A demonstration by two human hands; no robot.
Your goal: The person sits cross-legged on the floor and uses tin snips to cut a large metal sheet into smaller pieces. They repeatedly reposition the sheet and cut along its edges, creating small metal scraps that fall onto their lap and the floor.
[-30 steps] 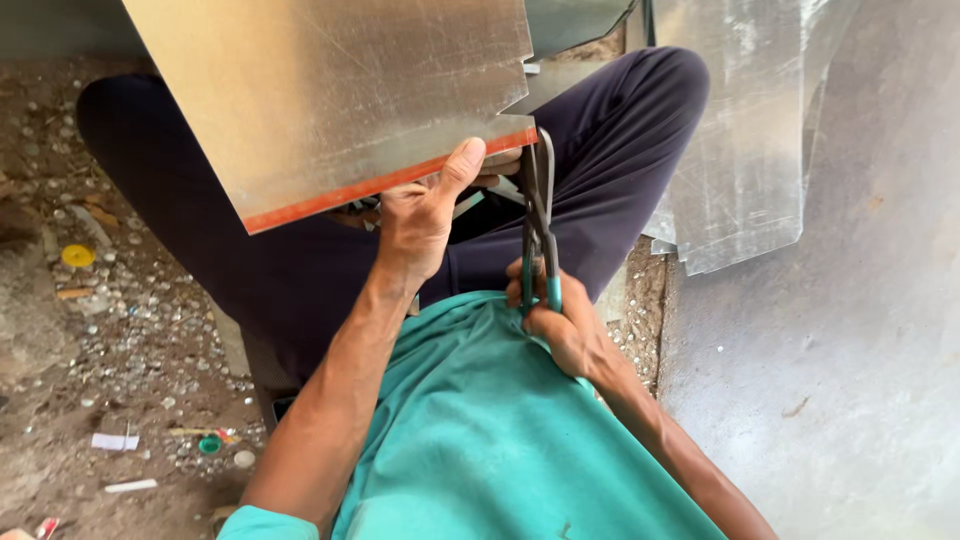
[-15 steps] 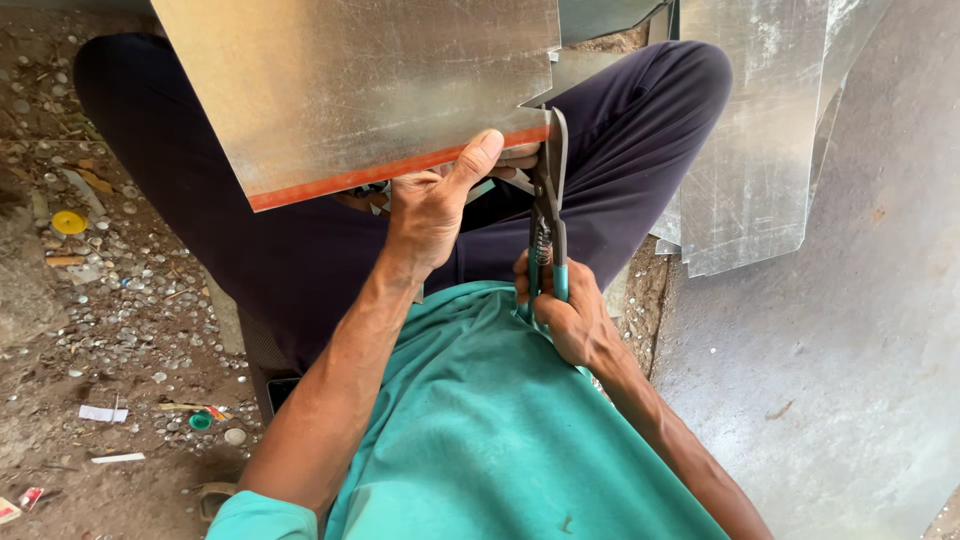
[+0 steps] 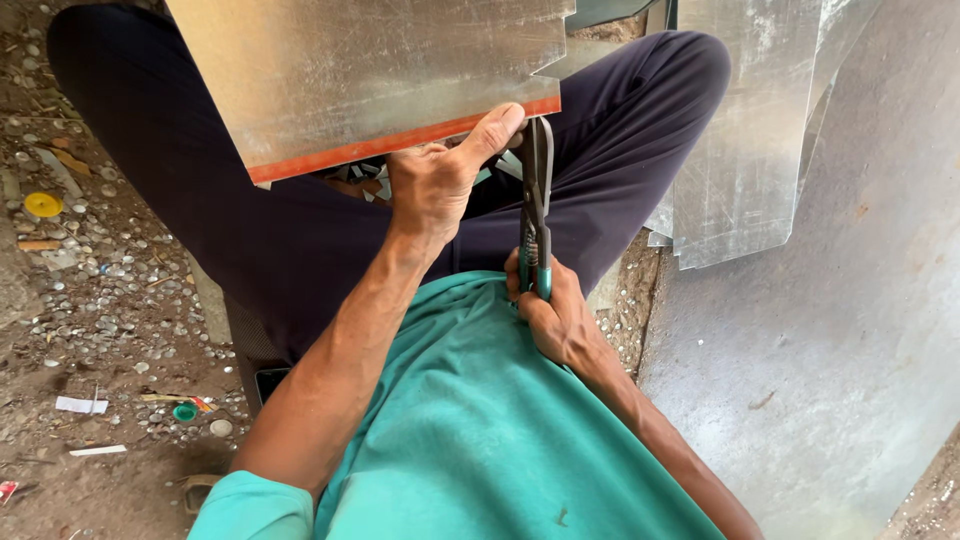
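A shiny metal sheet [image 3: 370, 70] with a red-orange near edge lies over my knees. My left hand [image 3: 440, 180] grips that near edge, thumb on top near the sheet's right corner. Close to my green shirt, my right hand [image 3: 555, 310] is shut on the green handles of metal snips [image 3: 536, 215]. The snips point away from me, their dark blades meeting the sheet's edge just right of my left thumb. A notch is cut out of the sheet's right corner.
More metal sheets [image 3: 750, 130] lean at the right, beside a large grey sheet [image 3: 830, 360] on the floor. The dirt ground [image 3: 90, 300] at the left is strewn with small metal offcuts, a yellow cap and scraps. My dark trouser legs [image 3: 250, 230] spread under the sheet.
The snips and my right hand have crept slightly forward along the sheet's right corner. My left hand keeps its grip on the red edge.
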